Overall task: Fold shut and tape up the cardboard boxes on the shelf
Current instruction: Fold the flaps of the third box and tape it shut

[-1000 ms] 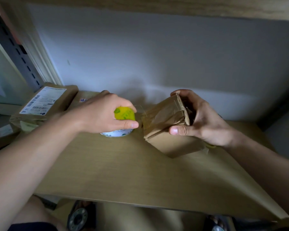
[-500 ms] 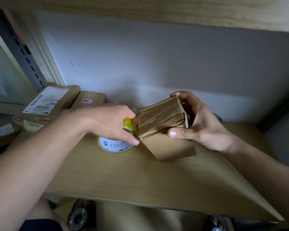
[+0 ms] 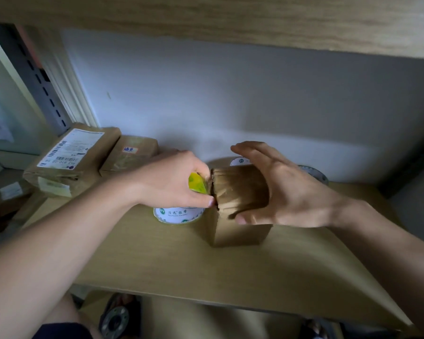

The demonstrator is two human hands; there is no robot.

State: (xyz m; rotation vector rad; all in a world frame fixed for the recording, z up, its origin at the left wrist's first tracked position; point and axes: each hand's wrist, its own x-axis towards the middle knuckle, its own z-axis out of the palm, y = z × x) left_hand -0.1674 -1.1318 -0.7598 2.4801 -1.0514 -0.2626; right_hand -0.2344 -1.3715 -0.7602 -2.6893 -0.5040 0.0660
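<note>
A wooden shelf (image 3: 157, 270) runs under a pale wall. At its middle stands a small cardboard box (image 3: 240, 216). The right hand (image 3: 287, 189) lies over its top, fingers straight, thumb pressing the front. The left hand (image 3: 174, 182) grips a tape roll (image 3: 179, 214) with a yellow-green dispenser against the box's left edge. Farther left lie two sealed parcels (image 3: 69, 160).

Shelf (image 3: 137, 265): light wooden board against a pale wall.
Small box (image 3: 240, 228): stands on the shelf under the right hand (image 3: 287, 189).
Tape roll (image 3: 178, 214): beneath the left hand (image 3: 171, 182), touching the small box's left side.
Labelled box (image 3: 69, 157): far left of the left hand, by the wall.
Second box (image 3: 130, 155): just beside the labelled box, behind the left hand.
Another roll (image 3: 313, 173): behind the right hand, partly hidden.
</note>
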